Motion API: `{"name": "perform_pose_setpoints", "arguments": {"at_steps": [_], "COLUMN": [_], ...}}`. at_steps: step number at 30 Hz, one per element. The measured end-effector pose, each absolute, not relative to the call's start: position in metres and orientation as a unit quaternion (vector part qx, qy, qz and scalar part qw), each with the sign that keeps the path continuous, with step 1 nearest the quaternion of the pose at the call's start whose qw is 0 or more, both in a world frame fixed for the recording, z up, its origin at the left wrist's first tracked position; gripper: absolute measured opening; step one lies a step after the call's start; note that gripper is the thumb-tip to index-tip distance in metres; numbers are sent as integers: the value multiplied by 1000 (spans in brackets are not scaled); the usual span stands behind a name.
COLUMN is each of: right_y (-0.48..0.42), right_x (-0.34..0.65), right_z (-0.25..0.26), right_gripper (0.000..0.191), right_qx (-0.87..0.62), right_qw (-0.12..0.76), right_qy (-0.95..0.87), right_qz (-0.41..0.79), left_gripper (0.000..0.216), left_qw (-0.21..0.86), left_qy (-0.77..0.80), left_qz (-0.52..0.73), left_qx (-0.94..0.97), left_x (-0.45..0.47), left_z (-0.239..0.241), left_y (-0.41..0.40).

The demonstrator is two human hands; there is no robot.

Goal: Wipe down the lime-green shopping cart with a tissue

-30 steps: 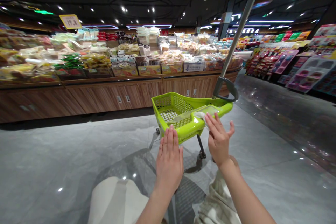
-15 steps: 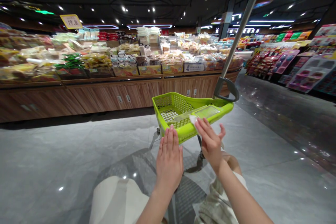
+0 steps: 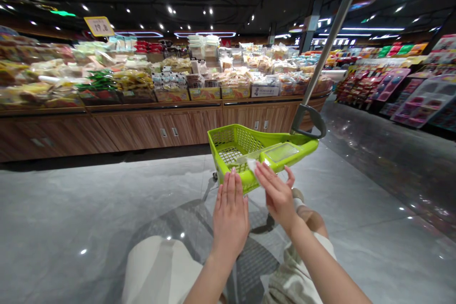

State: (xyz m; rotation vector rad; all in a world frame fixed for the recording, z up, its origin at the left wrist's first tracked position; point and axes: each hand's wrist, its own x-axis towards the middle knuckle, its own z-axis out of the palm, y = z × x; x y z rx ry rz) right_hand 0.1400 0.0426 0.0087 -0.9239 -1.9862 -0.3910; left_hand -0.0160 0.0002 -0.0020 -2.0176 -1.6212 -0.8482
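Observation:
A lime green shopping basket on wheels (image 3: 235,145) stands on the grey floor in front of me, its grey pull handle (image 3: 309,118) rising up to the right. My left hand (image 3: 231,211) lies flat with fingers stretched out and together, fingertips against the basket's near rim. My right hand (image 3: 276,190) is also flat with fingers extended, pressing a small white cloth or wipe (image 3: 251,165) onto the near rim. My knees in light trousers show at the bottom.
A long wooden display counter (image 3: 156,126) piled with packaged foods runs across the back, with a yellow price sign (image 3: 99,25) above it. Racks of colourful goods (image 3: 409,92) line the right side. Glossy grey floor tiles (image 3: 71,218) spread all around.
My right hand has slid left along the basket's near rim with the white wipe, closing toward my left hand. The left hand has stayed in place.

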Motion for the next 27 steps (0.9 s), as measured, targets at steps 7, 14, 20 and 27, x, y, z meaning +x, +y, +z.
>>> {"name": "perform_pose_setpoints", "arguments": {"at_steps": [7, 14, 20, 27], "right_y": [46, 24, 64, 77], "right_x": [137, 111, 187, 183], "right_z": [6, 9, -3, -2], "right_gripper": [70, 71, 72, 70], "right_qx": [-483, -374, -486, -550], "right_qw": [493, 446, 478, 533], "right_qy": [-708, -803, -716, -632], "right_qz": [-150, -131, -153, -117], "left_gripper": [71, 69, 64, 62], "left_qw": [188, 206, 199, 194], "left_qy": [-583, -577, -603, -617], "left_qz": [-323, -323, -358, -332], "left_qx": [-721, -722, -685, -687], "left_x": [-3, -15, -27, 2], "left_z": [-3, 1, 8, 27], "left_y": [3, 3, 1, 5]}}
